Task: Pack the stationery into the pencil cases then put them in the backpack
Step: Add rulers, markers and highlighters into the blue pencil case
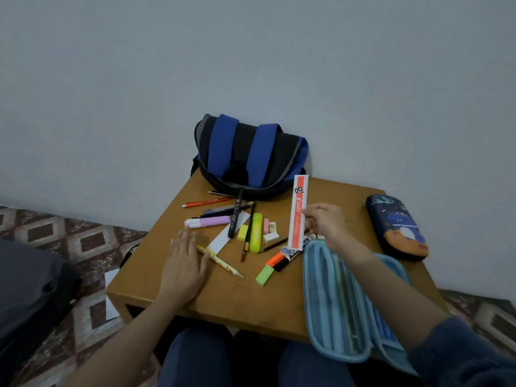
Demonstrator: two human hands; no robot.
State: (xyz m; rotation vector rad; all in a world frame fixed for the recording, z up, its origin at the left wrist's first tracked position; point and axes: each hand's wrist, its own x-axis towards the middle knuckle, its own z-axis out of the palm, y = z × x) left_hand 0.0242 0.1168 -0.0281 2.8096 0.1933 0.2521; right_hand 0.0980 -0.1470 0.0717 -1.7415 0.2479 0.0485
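Observation:
My right hand (325,223) pinches a red and white ruler (299,212) and holds it upright over the small wooden table (223,297). My left hand (184,263) lies flat on the table beside a yellow pencil (220,261). An open light blue pencil case (340,300) lies at the table's right front, partly under my right forearm. A dark blue pencil case (396,227) with a cartoon print sits shut at the right edge. A black and blue backpack (248,156) leans on the wall at the back. Several pens, highlighters and erasers are scattered between them.
A green eraser (264,275) and an orange marker (275,259) lie near the blue case. A dark bag (30,297) and white paper (111,303) are on the patterned floor to the left. My knees are under the table's front edge.

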